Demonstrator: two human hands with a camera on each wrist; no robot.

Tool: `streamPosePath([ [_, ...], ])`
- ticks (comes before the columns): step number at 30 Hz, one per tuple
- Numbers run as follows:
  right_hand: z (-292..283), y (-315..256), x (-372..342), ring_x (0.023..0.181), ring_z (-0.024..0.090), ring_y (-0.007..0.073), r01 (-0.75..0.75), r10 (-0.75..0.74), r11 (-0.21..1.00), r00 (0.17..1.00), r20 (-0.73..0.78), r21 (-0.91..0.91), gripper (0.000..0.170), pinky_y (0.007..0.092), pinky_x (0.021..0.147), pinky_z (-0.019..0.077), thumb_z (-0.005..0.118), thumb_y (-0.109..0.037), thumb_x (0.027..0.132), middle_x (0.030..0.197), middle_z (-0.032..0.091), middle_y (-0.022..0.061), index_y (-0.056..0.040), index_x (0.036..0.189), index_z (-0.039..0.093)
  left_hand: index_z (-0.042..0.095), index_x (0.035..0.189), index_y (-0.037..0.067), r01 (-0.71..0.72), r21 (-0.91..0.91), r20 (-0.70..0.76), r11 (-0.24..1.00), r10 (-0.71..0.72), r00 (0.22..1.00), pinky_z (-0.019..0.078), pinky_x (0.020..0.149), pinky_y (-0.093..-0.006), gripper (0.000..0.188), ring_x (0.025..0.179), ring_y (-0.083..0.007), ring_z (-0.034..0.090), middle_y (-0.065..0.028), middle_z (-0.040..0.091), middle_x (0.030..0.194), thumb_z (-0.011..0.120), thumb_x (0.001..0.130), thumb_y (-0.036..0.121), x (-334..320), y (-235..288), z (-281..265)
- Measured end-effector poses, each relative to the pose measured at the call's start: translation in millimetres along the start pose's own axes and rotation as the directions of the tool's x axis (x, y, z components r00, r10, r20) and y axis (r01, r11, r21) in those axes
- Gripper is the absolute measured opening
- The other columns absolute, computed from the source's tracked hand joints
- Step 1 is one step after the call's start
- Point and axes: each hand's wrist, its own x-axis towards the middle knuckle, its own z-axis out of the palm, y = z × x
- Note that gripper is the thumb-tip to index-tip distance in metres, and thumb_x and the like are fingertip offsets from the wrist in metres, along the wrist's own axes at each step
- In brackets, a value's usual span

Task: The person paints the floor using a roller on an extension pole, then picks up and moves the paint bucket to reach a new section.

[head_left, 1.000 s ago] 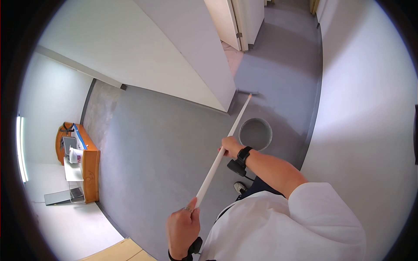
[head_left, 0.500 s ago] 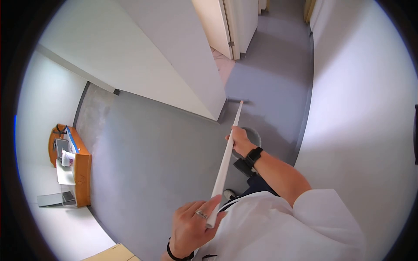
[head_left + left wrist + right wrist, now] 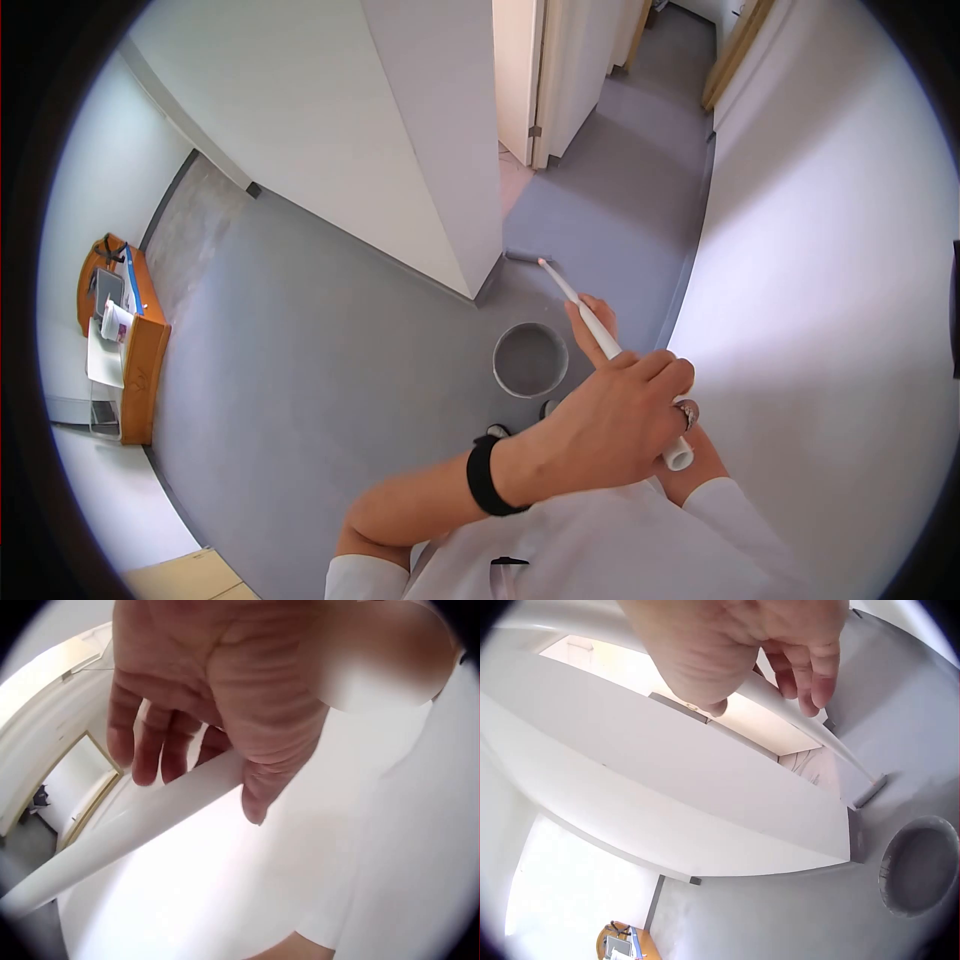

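A paint roller with a long white pole (image 3: 601,333) slants from the front of my body to the floor. Its grey roller head (image 3: 522,256) lies on the floor by the wall corner. My left hand (image 3: 628,415), with a ring and a black wristband, grips the pole close to its near end, the arm crossing my body. Farther down, my right hand (image 3: 594,318) holds the same pole, partly hidden behind the left in the head view. In the right wrist view, fingers (image 3: 825,679) curl over the pole. A round bucket (image 3: 497,372) of grey paint stands nearby.
A white wall corner (image 3: 440,180) juts out left of the roller head. Another wall (image 3: 830,300) runs along the right. Grey floor (image 3: 650,140) continues down a hallway past an open door (image 3: 514,80). Orange wooden furniture (image 3: 150,370) holding items stands far left.
My left hand has swung from lower left across to the right with the pole's near end. The pole now tilts the other way, and the roller head remains near the wall corner.
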Motion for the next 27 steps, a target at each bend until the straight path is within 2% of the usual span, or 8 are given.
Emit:
streamPosePath([
  [2, -6, 11, 26, 0.068, 0.056, 0.0304, 0.016, -0.017, 1.000, 1.000, -0.026, -0.019, 0.025, 0.0410, 0.065, 0.0450, 0.067, -0.027, 0.085, 0.075, 0.060, 0.0172, -0.0022, 0.085, 0.062, 0.052, 0.063, 0.003, -0.073, -0.145, -0.048, 0.987, 0.067, 0.997, 0.0459, 0.065, -0.0396, 0.022, 0.079, -0.0268, 0.055, -0.0109, 0.055, 0.082, 0.072, 0.066, 0.012, 22, -24, 7],
  [4, -35, 13, 72, 0.071, 0.058, 0.0299, 0.023, -0.020, 1.000, 0.989, 0.145, -0.019, 0.022, 0.0393, 0.067, 0.0470, 0.066, -0.027, 0.085, 0.079, 0.063, 0.0168, -0.0050, 0.090, 0.065, 0.053, 0.064, 0.002, 0.066, -0.221, 0.305, 0.973, 0.005, 0.952, 0.0456, 0.063, -0.0411, 0.026, 0.073, -0.0313, 0.057, -0.0124, 0.056, 0.074, 0.075, 0.068, 0.014, 61, -49, 10],
  [5, -43, 7, 80, 0.072, 0.060, 0.0299, -0.010, 0.023, 0.980, 0.998, -0.060, 0.200, 0.020, 0.0393, 0.067, 0.0477, 0.065, -0.025, 0.085, 0.078, 0.063, 0.0167, -0.0055, 0.090, 0.066, 0.053, 0.064, 0.002, 0.066, -0.219, 0.301, 0.974, 0.003, 0.954, 0.0456, 0.063, -0.0411, 0.026, 0.073, -0.0313, 0.057, -0.0124, 0.056, 0.074, 0.075, 0.068, 0.014, 87, -65, 8],
  [6, -57, -15, 86, 0.073, 0.062, 0.0299, 0.049, 0.064, 0.913, 0.963, -0.261, 0.404, 0.018, 0.0393, 0.067, 0.0484, 0.063, -0.023, 0.085, 0.078, 0.063, 0.0167, -0.0060, 0.090, 0.067, 0.058, 0.066, 0.003, 0.059, -0.217, 0.183, 0.974, -0.019, 0.983, 0.0463, 0.059, -0.0410, 0.026, 0.066, -0.0339, 0.057, -0.0131, 0.057, 0.067, 0.076, 0.071, 0.019, 120, -76, -3],
  [9, -117, 2, 201, 0.073, 0.062, 0.0316, 0.181, -0.098, 0.916, 0.966, -0.239, 0.359, 0.018, 0.0401, 0.068, 0.0490, 0.061, -0.022, 0.083, 0.077, 0.063, 0.0177, -0.0057, 0.088, 0.067, 0.064, 0.068, 0.003, 0.009, -0.276, -0.290, 0.961, -0.092, 0.952, 0.0461, 0.052, -0.0390, 0.031, 0.053, -0.0352, 0.055, -0.0124, 0.057, 0.059, 0.078, 0.078, 0.029, 232, -117, 1],
  [18, -259, 98, 656, 0.075, 0.063, 0.0366, 0.607, -0.607, 0.794, 0.788, 0.107, 0.036, 0.019, 0.0426, 0.071, 0.0507, 0.058, -0.021, 0.076, 0.077, 0.064, 0.0210, -0.0047, 0.081, 0.067, 0.062, 0.073, 0.006, 0.298, -0.309, -0.373, 0.903, -0.404, 0.835, 0.0415, 0.050, -0.0297, 0.028, 0.050, -0.0198, 0.048, -0.0039, 0.051, 0.056, 0.074, 0.084, 0.029, 633, -323, 41],
  [22, -336, 111, 738, 0.073, 0.061, 0.0397, 0.521, -0.478, 0.853, 0.804, 0.354, -0.030, 0.022, 0.0419, 0.070, 0.0515, 0.055, -0.020, 0.072, 0.079, 0.064, 0.0239, -0.0034, 0.081, 0.066, 0.061, 0.074, 0.007, 0.369, -0.317, -0.440, 0.874, -0.480, 0.759, 0.0398, 0.048, -0.0274, 0.029, 0.048, -0.0146, 0.046, -0.0006, 0.048, 0.054, 0.071, 0.087, 0.031, 736, -377, 64],
  [27, -352, 143, 780, 0.073, 0.062, 0.0385, 0.499, -0.454, 0.867, 0.802, 0.388, -0.016, 0.023, 0.0428, 0.069, 0.0504, 0.058, -0.022, 0.071, 0.076, 0.064, 0.0230, -0.0009, 0.079, 0.065, 0.060, 0.074, 0.009, 0.371, -0.312, -0.538, 0.875, -0.485, 0.690, 0.0375, 0.045, -0.0246, 0.032, 0.045, -0.0080, 0.042, 0.0034, 0.045, 0.052, 0.068, 0.090, 0.035, 801, -394, 101],
])
